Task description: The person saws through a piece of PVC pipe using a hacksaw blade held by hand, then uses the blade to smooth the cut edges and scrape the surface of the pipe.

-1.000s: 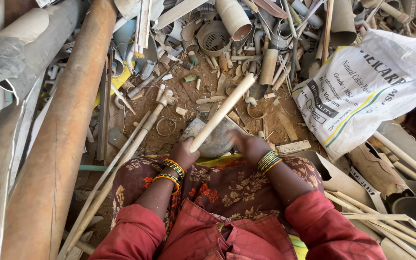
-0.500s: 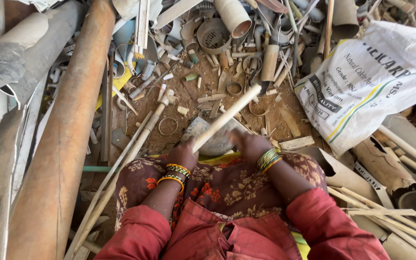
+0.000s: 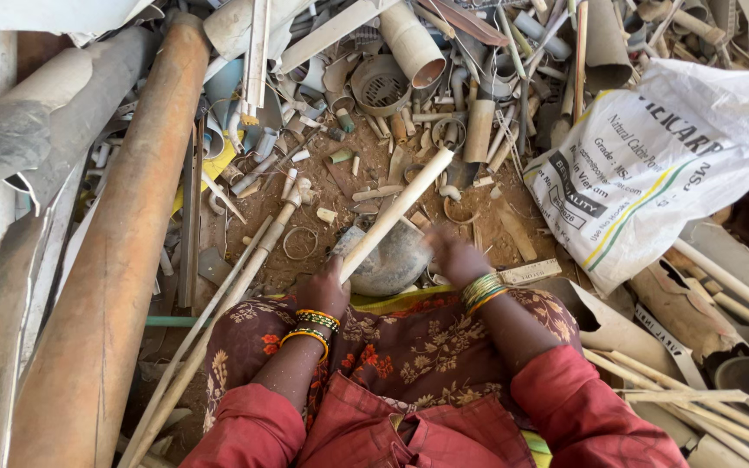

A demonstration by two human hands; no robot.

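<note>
Raised slightly since before, the pale stick (image 3: pixel 396 211) stays gripped in left-hand fingers (image 3: pixel 327 290); right hand's (image 3: pixel 459 257) grip unclear.

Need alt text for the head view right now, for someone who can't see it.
A seated person's left hand grips a pale pipe slanting up and away, while the right hand, blurred, sits beside a grey rounded piece on the dirt. Scrap pipes and offcuts lie all around, with a big brown pipe at left and a white sack at right.

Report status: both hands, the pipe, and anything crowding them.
Left hand shut on pale pipe. Right hand blurred, grip unclear, by grey stone. Pipe scraps litter ground around.
</note>
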